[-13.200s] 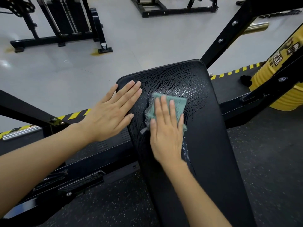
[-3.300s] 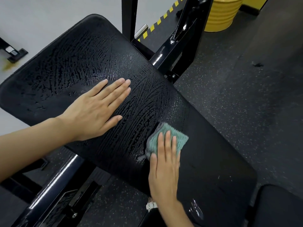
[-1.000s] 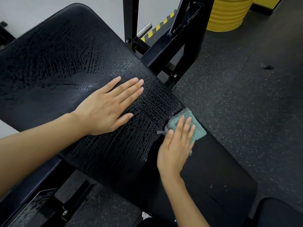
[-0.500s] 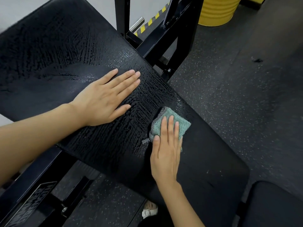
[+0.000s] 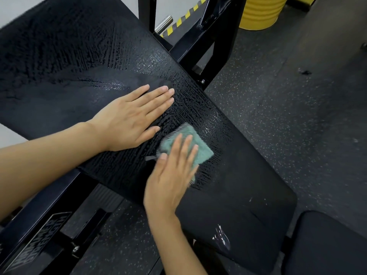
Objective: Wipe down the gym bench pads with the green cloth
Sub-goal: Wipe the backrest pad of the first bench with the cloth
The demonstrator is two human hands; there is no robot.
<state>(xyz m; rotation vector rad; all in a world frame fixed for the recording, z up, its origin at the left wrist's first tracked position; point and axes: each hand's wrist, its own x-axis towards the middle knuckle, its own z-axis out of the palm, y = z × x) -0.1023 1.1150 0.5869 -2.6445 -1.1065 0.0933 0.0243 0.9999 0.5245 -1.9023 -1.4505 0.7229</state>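
1. Pressing the green cloth (image 5: 188,130) flat, the right hand (image 5: 170,175) lies with fingers straight and slightly spread, none curled. The cloth sits about midway along the back pad (image 5: 79,66), just beside the left thumb. An open palm probably spreads pressure across the whole cloth. The hand's blurred outline suggests a stroke in progress.
2. The left hand (image 5: 127,120) rests palm-down on the pad, fingers straight and together, holding nothing. It is judged to be a brace for the leaning body.
3. Wet streaks cover the pad's upper part down to the cloth. The lower part looks matt and bears a white smear (image 5: 220,235), so it is probably not yet wiped.
4. A second pad (image 5: 327,245) shows at the lower right, apparently dry.
5. Surroundings: black steel frame (image 5: 198,42), speckled rubber floor (image 5: 288,106), hazard tape (image 5: 184,18), yellow drum (image 5: 260,12).
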